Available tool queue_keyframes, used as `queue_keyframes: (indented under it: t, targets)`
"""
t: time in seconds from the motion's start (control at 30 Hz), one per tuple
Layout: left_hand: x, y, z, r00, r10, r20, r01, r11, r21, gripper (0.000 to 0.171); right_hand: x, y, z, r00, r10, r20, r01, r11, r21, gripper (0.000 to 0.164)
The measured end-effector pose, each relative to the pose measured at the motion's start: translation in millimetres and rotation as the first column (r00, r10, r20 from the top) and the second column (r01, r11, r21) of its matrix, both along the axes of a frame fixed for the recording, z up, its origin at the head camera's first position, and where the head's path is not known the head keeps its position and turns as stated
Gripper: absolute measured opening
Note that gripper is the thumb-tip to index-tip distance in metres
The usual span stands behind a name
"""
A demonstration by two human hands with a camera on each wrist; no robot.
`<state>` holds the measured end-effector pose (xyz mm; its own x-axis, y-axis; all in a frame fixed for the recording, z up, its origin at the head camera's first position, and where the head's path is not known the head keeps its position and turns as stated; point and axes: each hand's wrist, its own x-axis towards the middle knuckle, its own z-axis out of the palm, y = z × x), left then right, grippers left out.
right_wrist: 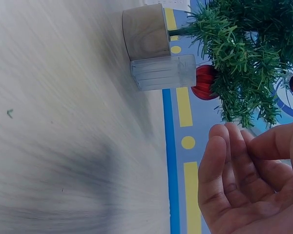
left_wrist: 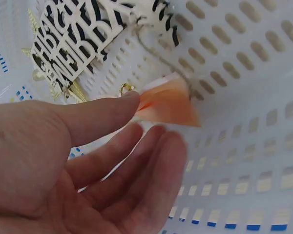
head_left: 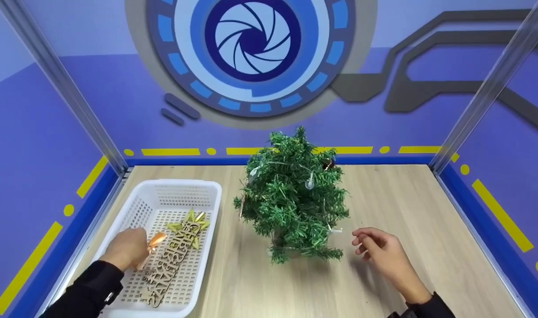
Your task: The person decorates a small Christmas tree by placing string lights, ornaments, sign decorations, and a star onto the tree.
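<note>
My left hand (head_left: 126,248) reaches into a white plastic basket (head_left: 217,198), its thumb and fingers pinching an orange ribbon bow (left_wrist: 171,103). Beside it in the basket lies a flat wooden cut-out lettering ornament (head_left: 174,265) with a string, partly on top of a gold star (head_left: 195,242). A small green Christmas tree (head_left: 291,198) stands right of the basket, with clear string-light bulbs (head_left: 310,182) among its branches. In the right wrist view a red ball ornament (right_wrist: 204,82) hangs on it. My right hand (head_left: 384,254) holds nothing, fingers loosely bent, just right of the tree.
The tree has a round wooden base (right_wrist: 146,31), with a clear plastic box (right_wrist: 163,73) against it. Blue and purple printed panels (head_left: 96,88) enclose the wooden table (head_left: 410,203) at the back and both sides, with metal posts (head_left: 476,84) at the corners.
</note>
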<state>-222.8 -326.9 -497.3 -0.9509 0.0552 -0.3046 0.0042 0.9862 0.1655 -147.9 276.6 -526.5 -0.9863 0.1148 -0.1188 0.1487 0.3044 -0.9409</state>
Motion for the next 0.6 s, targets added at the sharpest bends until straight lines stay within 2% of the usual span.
queue_keyframes:
  t: [0.23,0.4,0.6]
  targets:
    - [1.9,0.3,0.2,1.0,-0.005,0.021,0.005,1.0,-0.013,0.009,0.2,0.5,0.0,1.0,-0.003,-0.003,0.003,1.0,-0.002,0.021]
    - [0.8,-0.4,0.2,1.0,-0.015,0.001,0.015,1.0,-0.023,0.007,1.4,1.4,-0.3,1.0,-0.005,-0.001,0.005,1.0,-0.012,0.021]
    - [3.2,-0.6,-4.9,1.0,0.015,0.011,-0.015,1.0,0.001,0.01,2.0,2.1,-2.8,1.0,-0.001,-0.021,0.001,1.0,-0.006,0.019]
